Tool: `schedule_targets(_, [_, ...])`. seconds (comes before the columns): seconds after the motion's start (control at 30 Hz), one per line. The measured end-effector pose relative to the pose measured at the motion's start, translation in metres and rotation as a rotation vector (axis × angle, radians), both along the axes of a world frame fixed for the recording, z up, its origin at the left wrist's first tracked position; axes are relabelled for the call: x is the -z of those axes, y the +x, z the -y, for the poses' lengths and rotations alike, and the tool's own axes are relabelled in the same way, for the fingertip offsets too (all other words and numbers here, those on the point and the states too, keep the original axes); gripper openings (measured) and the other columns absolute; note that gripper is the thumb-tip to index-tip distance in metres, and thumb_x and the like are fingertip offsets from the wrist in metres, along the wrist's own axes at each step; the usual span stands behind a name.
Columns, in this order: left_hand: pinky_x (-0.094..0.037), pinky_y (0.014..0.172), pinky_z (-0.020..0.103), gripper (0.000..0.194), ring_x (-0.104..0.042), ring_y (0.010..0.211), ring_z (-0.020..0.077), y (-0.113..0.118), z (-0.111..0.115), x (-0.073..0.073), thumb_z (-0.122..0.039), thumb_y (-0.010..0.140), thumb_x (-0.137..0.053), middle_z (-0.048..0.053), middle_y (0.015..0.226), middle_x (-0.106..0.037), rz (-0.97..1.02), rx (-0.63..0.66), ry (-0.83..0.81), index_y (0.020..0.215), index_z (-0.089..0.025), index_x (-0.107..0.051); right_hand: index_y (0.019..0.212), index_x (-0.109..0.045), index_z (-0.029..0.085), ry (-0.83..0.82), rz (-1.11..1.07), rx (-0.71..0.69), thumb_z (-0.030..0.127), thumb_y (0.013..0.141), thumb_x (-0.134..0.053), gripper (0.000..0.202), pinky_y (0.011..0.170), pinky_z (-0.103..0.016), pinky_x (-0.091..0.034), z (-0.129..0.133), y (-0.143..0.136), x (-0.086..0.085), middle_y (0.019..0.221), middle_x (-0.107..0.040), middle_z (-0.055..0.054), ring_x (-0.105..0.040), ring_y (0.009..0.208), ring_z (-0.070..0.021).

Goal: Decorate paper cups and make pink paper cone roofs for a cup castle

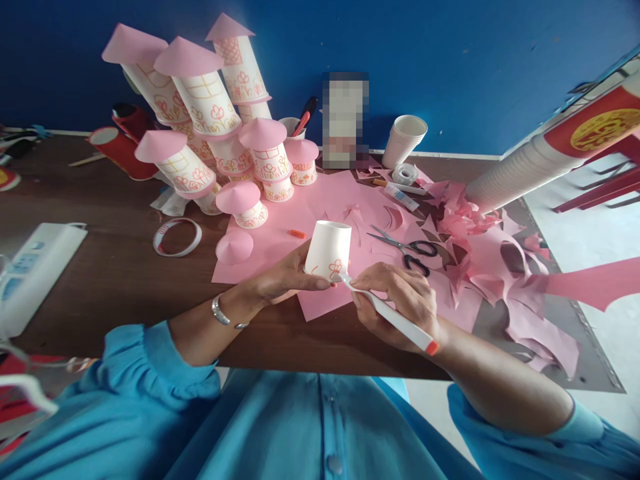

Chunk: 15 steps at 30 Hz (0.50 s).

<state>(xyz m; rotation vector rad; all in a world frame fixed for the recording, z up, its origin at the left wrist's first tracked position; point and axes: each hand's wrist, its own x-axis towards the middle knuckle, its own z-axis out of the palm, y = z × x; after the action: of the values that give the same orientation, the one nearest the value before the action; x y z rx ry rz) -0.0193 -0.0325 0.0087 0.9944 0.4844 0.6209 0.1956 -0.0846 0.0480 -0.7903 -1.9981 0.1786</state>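
Observation:
My left hand (283, 275) is closed around a white paper cup (327, 243), which is held upside down with its rim at the bottom. A small orange-red flower and a short curved line are drawn near that rim. In my right hand (400, 300) is a white marker (395, 321) with an orange-red end, its tip at the cup beside the flower. A small orange-red marker cap (297, 234) lies on the pink paper (330, 190) behind the cup. Scissors (405, 247) with black handles rest on the paper to the right.
Cup towers (200, 110) with pink cone roofs stand at the back left. A tape roll (177, 237) lies left, a smaller clear one (405, 175) behind. Pink scraps (535, 320) and a long cup stack (525, 167) are at right. A blue wall (450, 60) closes the back.

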Motion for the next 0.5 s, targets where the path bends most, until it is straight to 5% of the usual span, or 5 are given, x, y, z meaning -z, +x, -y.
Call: schedule_targets(0.5, [-0.051,0.082,0.033,0.056,-0.062,0.092,0.0195,-0.001,0.000,0.001,-0.028,0.073,-0.088,0.005,0.101,-0.067,0.036,-0.023,-0.024,0.123,-0.023,-0.063,0.104,-0.062,0.021,0.006,-0.014,-0.021,0.007,0.088,-0.062,0.022,0.057,-0.025,-0.059,0.001,0.007,-0.010,0.078,-0.072,-0.002,-0.072,0.065,-0.0147])
